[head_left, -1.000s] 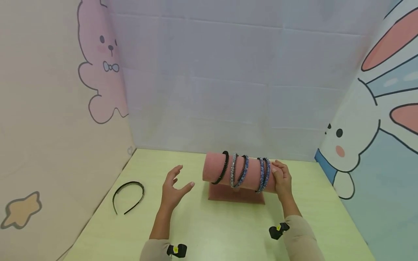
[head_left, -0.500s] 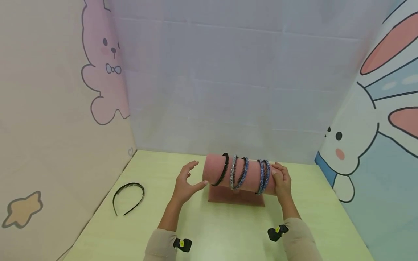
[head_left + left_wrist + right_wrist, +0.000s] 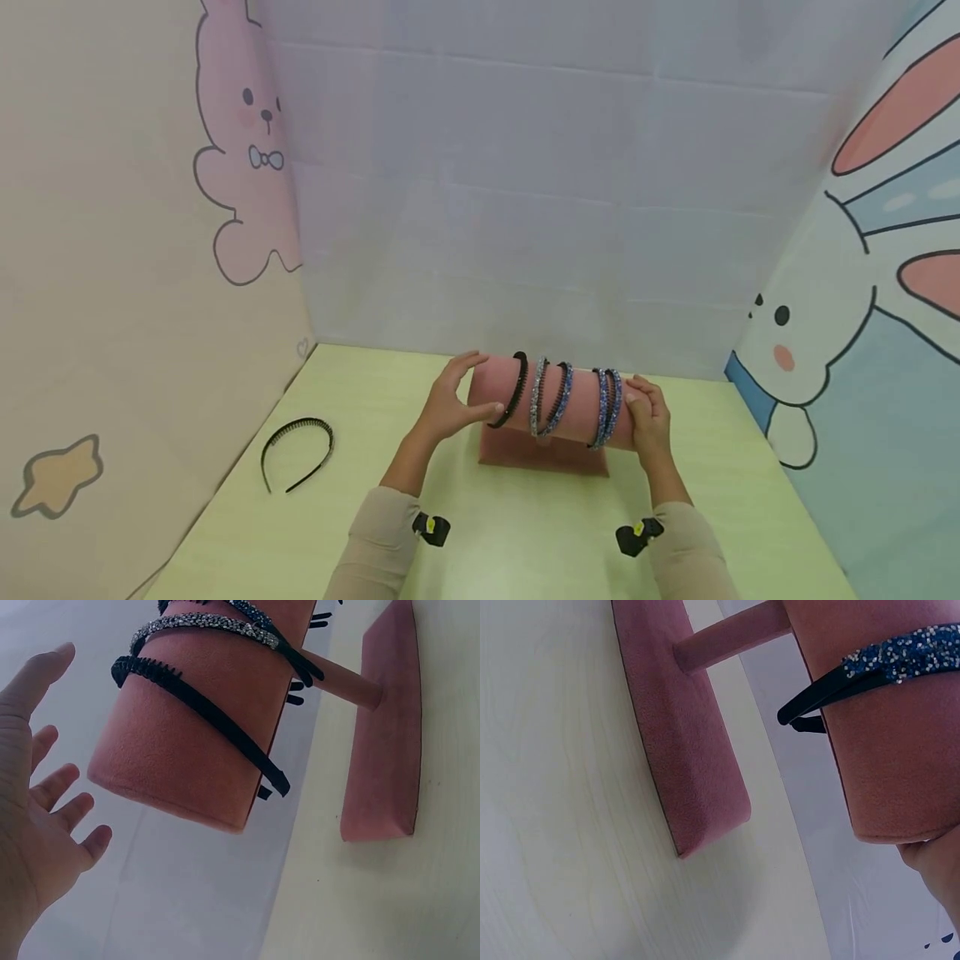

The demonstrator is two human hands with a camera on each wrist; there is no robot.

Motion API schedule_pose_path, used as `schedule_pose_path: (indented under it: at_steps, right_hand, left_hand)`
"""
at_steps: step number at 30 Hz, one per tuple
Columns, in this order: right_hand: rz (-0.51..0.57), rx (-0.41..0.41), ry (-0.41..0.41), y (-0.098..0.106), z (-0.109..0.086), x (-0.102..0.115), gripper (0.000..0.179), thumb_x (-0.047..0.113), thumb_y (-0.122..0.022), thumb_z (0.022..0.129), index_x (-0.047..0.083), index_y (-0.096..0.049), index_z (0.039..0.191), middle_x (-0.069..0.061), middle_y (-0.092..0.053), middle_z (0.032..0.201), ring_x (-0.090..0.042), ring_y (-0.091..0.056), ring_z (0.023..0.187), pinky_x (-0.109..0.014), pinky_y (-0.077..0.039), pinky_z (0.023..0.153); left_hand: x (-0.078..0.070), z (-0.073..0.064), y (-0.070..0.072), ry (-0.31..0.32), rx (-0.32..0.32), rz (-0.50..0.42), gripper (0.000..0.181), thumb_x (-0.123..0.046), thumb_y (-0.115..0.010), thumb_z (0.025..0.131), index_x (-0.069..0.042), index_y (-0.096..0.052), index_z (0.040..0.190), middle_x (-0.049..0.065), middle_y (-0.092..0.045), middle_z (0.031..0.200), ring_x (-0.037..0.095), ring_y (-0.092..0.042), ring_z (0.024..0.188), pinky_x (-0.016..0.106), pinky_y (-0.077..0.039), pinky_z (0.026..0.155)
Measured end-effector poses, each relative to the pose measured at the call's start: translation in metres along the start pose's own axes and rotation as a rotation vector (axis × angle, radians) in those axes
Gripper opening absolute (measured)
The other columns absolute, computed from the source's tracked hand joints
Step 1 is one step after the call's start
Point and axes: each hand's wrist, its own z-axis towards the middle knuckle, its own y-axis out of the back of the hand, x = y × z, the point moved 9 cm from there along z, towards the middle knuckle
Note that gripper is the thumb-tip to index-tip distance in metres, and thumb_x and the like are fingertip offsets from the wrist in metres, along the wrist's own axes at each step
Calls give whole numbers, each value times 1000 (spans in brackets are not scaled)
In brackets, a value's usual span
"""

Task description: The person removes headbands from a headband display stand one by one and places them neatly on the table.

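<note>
A pink velvety headband display stand (image 3: 583, 410) has a thick roll on a post over a flat base (image 3: 540, 458). Around the roll sit a black toothed headband (image 3: 217, 716), a silver glittery headband (image 3: 536, 402) and several blue glittery headbands (image 3: 907, 658). My left hand (image 3: 444, 410) spreads its thumb and fingers about the roll's left end; in the left wrist view it stands apart from the roll, holding nothing. My right hand (image 3: 651, 422) grips the roll's right end, thumb in front, most of the hand hidden in the right wrist view.
Another black toothed headband (image 3: 303, 422) lies at the left of the pale table (image 3: 712, 467). A light curtain-like sheet (image 3: 465, 208) hangs behind, and walls with cartoon animals rise on both sides.
My left hand has moved right, from beside the stand to the left end of the roll. The right hand keeps its grip, and the stand and headbands stay in place.
</note>
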Motion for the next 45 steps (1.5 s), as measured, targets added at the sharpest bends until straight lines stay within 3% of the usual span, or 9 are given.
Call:
schedule_pose_path:
  at_steps: [4, 11, 14, 20, 26, 31, 37, 41, 45]
  right_hand:
    - [5, 5, 2, 0, 2, 2, 26, 0, -48, 90, -13, -49, 113, -20, -46, 130, -13, -40, 118, -29, -27, 99]
    - [11, 6, 6, 1, 2, 3, 26, -2, -46, 90, -14, -48, 113, -28, -41, 133, -14, -39, 119, -29, -26, 100]
    - [14, 11, -1, 0, 3, 3, 26, -1, -46, 90, -14, -47, 114, -24, -43, 133, -16, -39, 120, -29, -26, 100]
    - [15, 8, -1, -1, 3, 2, 26, 0, -47, 90, -12, -48, 114, -2, -48, 125, -17, -39, 121, -32, -25, 102]
    - [26, 12, -1, -3, 3, 0, 26, 0, -47, 91, -12, -48, 113, -20, -44, 132, -17, -38, 121, -31, -25, 102]
    - [45, 15, -16, -2, 7, -13, 27, 0, -47, 90, -12, -49, 114, -18, -43, 132, -20, -38, 123, -29, -26, 101]
    - [51, 7, -3, 3, 12, -30, 26, 1, -48, 91, -10, -50, 114, -20, -43, 135, -20, -38, 123, -30, -25, 102]
    - [23, -4, 9, 5, 11, -31, 25, 3, -49, 91, -9, -50, 113, -7, -49, 128, -19, -39, 122, -32, -25, 102]
    - [17, -6, 1, 5, 10, -29, 24, 3, -49, 91, -8, -51, 112, 9, -50, 121, -20, -39, 123, -32, -25, 103]
  left_hand:
    - [-4, 11, -5, -20, 42, 30, 75, -32, -83, 67, -16, -51, 133, 8, -38, 142, 23, -30, 131, 52, -31, 99]
    - [-7, 27, -14, -40, 96, 99, 73, -34, -82, 69, -17, -51, 133, 8, -38, 142, 26, -32, 131, 52, -35, 96]
    - [-3, 34, -19, -18, 124, 130, 75, -35, -82, 68, -18, -51, 133, 7, -38, 142, 26, -32, 130, 51, -36, 96]
    - [2, 44, -27, 24, 207, 171, 81, -38, -84, 65, -22, -48, 136, 7, -35, 144, 28, -33, 130, 51, -37, 94]
    - [0, 49, -32, 35, 268, 239, 83, -38, -83, 65, -23, -46, 138, 9, -34, 144, 32, -35, 128, 53, -38, 92]
    - [1, 54, -36, 57, 329, 268, 83, -37, -84, 64, -24, -47, 137, 9, -33, 144, 31, -34, 129, 51, -36, 95]
    - [3, 59, -44, 70, 446, 313, 93, -40, -87, 59, -27, -43, 140, 9, -33, 144, 30, -31, 130, 50, -35, 97]
    - [5, 58, -51, 89, 524, 370, 105, -41, -89, 53, -29, -38, 143, 9, -31, 145, 30, -29, 129, 49, -38, 94]
    - [8, 57, -52, 105, 556, 430, 111, -42, -90, 49, -32, -34, 144, 8, -28, 147, 30, -26, 130, 49, -39, 92]
